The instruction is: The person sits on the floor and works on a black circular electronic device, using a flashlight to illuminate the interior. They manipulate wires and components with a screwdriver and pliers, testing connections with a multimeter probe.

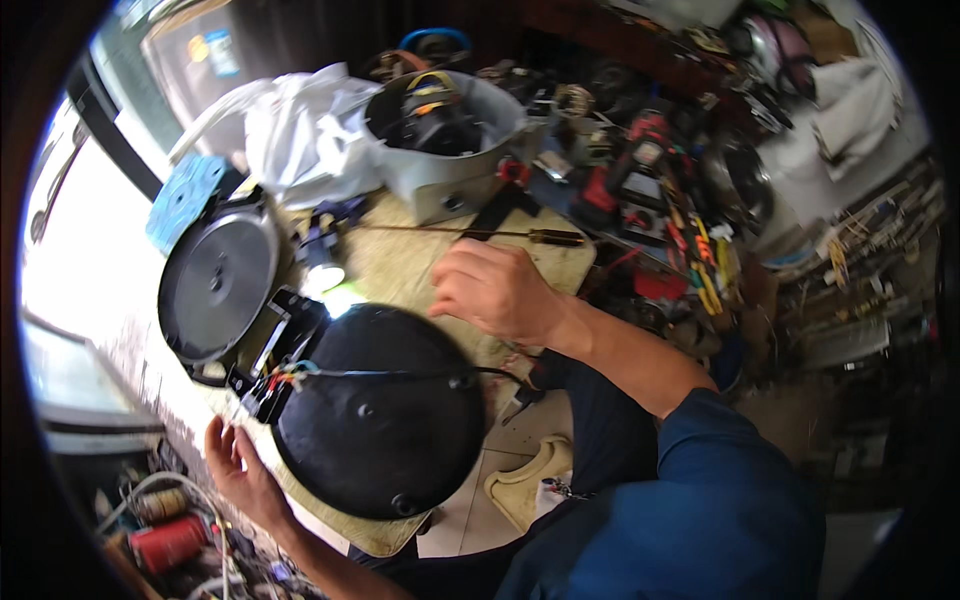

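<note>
A round black appliance part [385, 420] lies on the worn yellowish board, its domed underside up. Coloured wires [290, 375] come out of the black housing at its left edge, and a cable runs across it to the right. Beside that housing my left hand [248, 478] hovers with its fingers apart, close to the wire ends and holding nothing that I can see. Over the board, above the part's right edge, my right hand [495, 290] has its fingers curled; what they hold, if anything, is hidden. Farther left rests a second round part with a grey disc [220, 285].
A lit lamp [322, 265] shines beside the black part. A long screwdriver [555, 237] lies across the board's far side. Behind it stand a grey tub [440, 165] with parts inside and a white plastic bag [310, 135]. Tools, including a red power tool [645, 150], crowd the right.
</note>
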The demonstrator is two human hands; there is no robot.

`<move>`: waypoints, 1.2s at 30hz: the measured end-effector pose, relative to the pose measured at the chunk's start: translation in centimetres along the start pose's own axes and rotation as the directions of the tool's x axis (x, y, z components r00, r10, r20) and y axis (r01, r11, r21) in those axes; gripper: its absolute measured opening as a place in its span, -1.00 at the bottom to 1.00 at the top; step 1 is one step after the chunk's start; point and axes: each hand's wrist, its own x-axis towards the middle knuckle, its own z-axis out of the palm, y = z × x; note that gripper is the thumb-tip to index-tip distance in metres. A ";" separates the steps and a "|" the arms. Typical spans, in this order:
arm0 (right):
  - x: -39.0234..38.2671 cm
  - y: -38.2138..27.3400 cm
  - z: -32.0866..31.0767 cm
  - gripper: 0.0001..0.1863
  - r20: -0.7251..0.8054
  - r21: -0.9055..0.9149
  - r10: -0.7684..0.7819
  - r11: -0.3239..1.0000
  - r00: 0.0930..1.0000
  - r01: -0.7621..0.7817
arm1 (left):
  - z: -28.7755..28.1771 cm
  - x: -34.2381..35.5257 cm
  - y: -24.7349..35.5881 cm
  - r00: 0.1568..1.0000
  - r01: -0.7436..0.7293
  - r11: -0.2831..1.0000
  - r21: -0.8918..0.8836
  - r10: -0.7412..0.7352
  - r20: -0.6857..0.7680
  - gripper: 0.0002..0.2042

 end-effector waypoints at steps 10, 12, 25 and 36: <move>-26.9 7.2 -18.4 -0.77 -0.363 -0.229 0.815 0.390 0.451 -0.892 | -2.0 1.0 -1.2 0.999 -0.046 0.999 -0.022 0.046 -0.007 -0.62; -30.7 9.1 -20.9 -0.73 -0.332 -0.353 0.892 0.183 0.305 -0.918 | -1.8 0.8 -1.2 0.999 -0.033 0.999 -0.020 0.033 0.012 -0.62; -31.8 14.0 -21.2 -0.79 -0.196 -0.710 0.926 0.094 0.324 -0.698 | -2.3 1.8 -1.6 0.994 -0.107 0.988 0.108 0.110 -0.022 -0.62; -34.3 15.4 -21.7 -0.84 -0.544 -0.490 0.791 -0.029 0.279 -0.871 | -2.3 -0.6 5.7 0.952 -0.211 0.846 0.490 0.292 -0.095 -0.68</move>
